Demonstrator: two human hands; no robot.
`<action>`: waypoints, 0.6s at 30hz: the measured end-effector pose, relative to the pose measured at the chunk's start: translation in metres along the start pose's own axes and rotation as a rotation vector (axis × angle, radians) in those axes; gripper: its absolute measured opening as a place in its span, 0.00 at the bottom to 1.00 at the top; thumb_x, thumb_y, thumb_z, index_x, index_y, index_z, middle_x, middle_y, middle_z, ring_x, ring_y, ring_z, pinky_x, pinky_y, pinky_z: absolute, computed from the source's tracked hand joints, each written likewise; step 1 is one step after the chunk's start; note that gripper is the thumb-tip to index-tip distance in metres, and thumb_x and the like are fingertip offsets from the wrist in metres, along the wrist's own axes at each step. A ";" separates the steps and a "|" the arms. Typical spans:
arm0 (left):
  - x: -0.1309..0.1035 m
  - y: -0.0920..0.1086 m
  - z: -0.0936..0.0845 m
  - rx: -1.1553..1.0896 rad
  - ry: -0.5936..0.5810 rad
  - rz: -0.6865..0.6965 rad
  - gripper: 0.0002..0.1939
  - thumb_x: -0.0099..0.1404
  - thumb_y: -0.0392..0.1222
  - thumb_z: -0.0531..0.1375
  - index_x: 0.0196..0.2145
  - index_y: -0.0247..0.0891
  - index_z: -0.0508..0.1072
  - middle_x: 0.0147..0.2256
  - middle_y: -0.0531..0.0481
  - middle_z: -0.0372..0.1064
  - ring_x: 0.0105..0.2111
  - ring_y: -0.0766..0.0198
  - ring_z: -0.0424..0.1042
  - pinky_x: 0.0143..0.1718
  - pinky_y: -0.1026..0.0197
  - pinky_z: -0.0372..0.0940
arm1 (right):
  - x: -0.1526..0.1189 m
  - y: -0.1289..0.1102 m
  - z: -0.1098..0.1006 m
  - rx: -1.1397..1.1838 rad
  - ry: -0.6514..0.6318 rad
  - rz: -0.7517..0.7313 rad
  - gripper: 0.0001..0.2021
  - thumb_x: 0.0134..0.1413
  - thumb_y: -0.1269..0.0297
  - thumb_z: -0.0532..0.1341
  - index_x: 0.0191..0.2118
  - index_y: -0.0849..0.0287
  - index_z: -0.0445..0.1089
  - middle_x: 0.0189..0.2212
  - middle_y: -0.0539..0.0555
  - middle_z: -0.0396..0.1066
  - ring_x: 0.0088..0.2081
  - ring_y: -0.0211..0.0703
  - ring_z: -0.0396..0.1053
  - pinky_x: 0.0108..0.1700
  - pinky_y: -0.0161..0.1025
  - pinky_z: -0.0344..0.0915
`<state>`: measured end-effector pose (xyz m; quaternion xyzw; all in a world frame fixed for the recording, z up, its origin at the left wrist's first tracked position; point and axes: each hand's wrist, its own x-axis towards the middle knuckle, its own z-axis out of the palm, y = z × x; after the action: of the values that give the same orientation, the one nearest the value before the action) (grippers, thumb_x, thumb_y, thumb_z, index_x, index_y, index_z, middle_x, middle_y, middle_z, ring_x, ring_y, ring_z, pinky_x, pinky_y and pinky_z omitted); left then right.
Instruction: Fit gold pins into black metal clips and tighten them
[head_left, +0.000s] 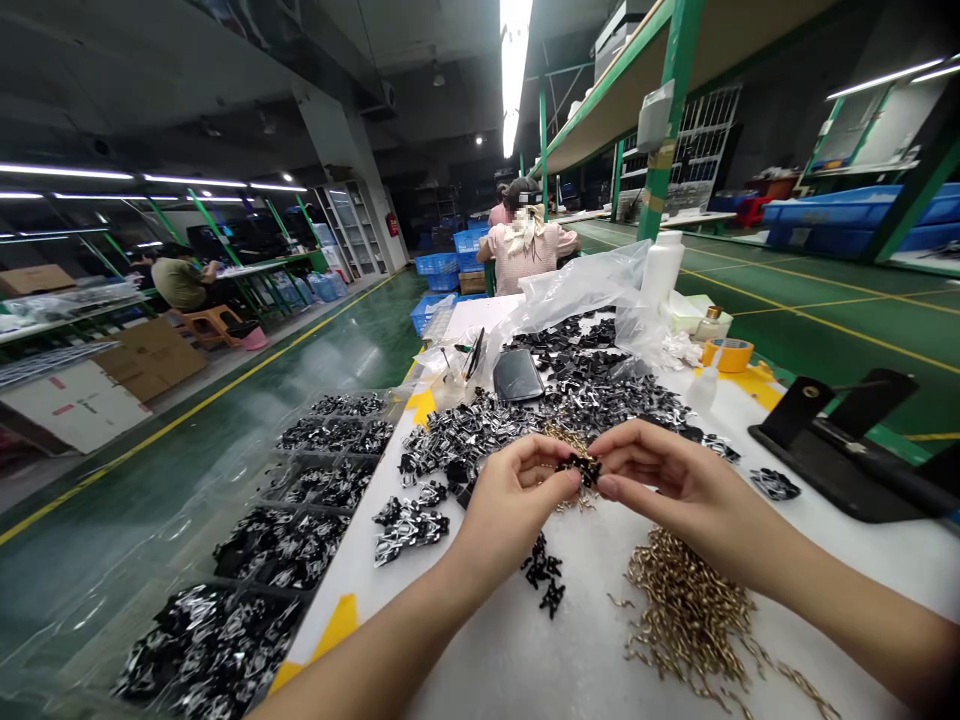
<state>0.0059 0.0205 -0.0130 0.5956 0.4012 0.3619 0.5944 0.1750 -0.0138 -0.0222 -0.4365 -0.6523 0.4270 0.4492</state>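
My left hand (521, 490) pinches a small black part (581, 468) between thumb and fingers. At the part's right end, the thumb and fingertips of my right hand (660, 475) are closed together; what they hold is too small to tell. Bits of gold colour show at that spot. Beneath my right forearm lies a heap of small bent brass-coloured pieces (686, 610). Some more brass-coloured pieces (574, 440) lie behind my fingertips. Several black parts (546, 575) rest on the white tabletop below my hands, and silver-and-black clip-like parts (409, 525) sit in a small group to the left.
A large spread of black and silver parts (480, 430) covers the table's far side, with a dark tray (518, 375) on it. Compartment bins (300, 510) of parts stand left. At right are a black metal fixture (847, 445), orange tape (727, 354) and a white bottle (663, 268). A co-worker (521, 245) sits ahead.
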 end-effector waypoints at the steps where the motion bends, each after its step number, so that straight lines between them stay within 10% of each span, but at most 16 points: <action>1: 0.000 0.000 0.000 0.027 -0.003 0.014 0.06 0.56 0.34 0.60 0.34 0.35 0.69 0.29 0.49 0.69 0.30 0.66 0.68 0.34 0.62 0.63 | 0.000 -0.001 0.000 -0.018 0.000 0.006 0.09 0.56 0.62 0.57 0.43 0.56 0.65 0.33 0.53 0.70 0.36 0.40 0.68 0.39 0.39 0.67; 18: 0.000 -0.003 -0.001 0.047 -0.018 0.040 0.07 0.56 0.36 0.60 0.35 0.36 0.69 0.35 0.48 0.68 0.30 0.66 0.69 0.34 0.63 0.63 | -0.003 0.004 -0.005 -0.250 0.046 -0.032 0.12 0.58 0.60 0.54 0.47 0.54 0.64 0.31 0.51 0.67 0.34 0.39 0.66 0.35 0.37 0.64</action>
<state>0.0043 0.0206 -0.0160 0.6206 0.3923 0.3590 0.5763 0.1811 -0.0150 -0.0253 -0.4883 -0.6967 0.3251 0.4128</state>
